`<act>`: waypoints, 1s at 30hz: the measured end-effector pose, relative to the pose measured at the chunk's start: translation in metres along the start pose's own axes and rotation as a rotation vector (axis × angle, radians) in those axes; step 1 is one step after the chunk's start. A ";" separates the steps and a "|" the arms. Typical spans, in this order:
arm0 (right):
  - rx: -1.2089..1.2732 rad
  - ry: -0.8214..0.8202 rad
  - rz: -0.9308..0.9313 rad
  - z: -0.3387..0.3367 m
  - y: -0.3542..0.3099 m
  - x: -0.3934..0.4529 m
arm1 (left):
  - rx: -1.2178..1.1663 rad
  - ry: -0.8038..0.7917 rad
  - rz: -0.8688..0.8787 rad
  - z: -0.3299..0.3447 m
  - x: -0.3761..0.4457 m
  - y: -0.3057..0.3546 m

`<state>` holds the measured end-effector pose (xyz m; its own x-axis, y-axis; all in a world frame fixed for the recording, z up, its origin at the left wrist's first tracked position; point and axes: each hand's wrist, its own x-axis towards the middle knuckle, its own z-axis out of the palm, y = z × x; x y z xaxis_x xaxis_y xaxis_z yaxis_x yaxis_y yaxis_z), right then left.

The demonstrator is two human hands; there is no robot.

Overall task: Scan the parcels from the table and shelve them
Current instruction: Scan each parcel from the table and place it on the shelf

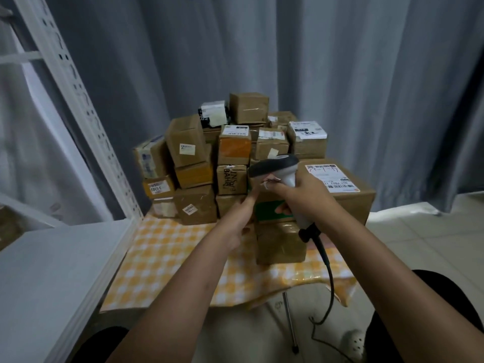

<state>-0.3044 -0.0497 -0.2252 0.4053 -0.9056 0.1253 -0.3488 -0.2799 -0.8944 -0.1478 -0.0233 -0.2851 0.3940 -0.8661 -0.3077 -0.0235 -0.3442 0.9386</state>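
My right hand (301,199) grips the scanner (282,170), head aimed left over the pile. My left hand (242,214), fingers straight, touches the left side of the green-taped parcel (267,212). That parcel lies straight ahead at the pile's front on the table (162,258), between both hands, long axis left-right. The left hand is placed to lift it.

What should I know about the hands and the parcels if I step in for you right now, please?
Right hand grips the barcode scanner, its cable hanging down towards the floor.
Left hand reaches with straight fingers to the green-sided parcel at the front of the pile.
Parcels are stacked on the checked tablecloth.
The white shelf to the left shows no parcel on its near board.
Left: scan and shelve the pile.
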 end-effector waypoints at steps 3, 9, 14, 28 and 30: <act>0.047 0.000 0.011 0.000 0.001 0.001 | -0.035 -0.037 -0.018 -0.003 -0.003 0.003; 0.123 0.015 0.010 0.000 -0.003 0.001 | -0.078 -0.098 0.006 -0.010 -0.012 0.011; 0.154 0.037 0.053 -0.003 -0.001 0.002 | -0.078 -0.099 -0.001 -0.010 -0.013 0.012; 0.215 -0.018 0.002 0.006 -0.005 -0.005 | -0.541 -0.149 0.047 -0.040 -0.013 -0.011; 0.246 -0.026 -0.011 0.009 -0.006 -0.006 | -0.608 -0.146 0.049 -0.060 -0.017 -0.024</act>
<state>-0.2971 -0.0395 -0.2245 0.4308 -0.8935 0.1268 -0.1295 -0.2003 -0.9711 -0.0992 0.0213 -0.2928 0.2755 -0.9309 -0.2398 0.5058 -0.0717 0.8597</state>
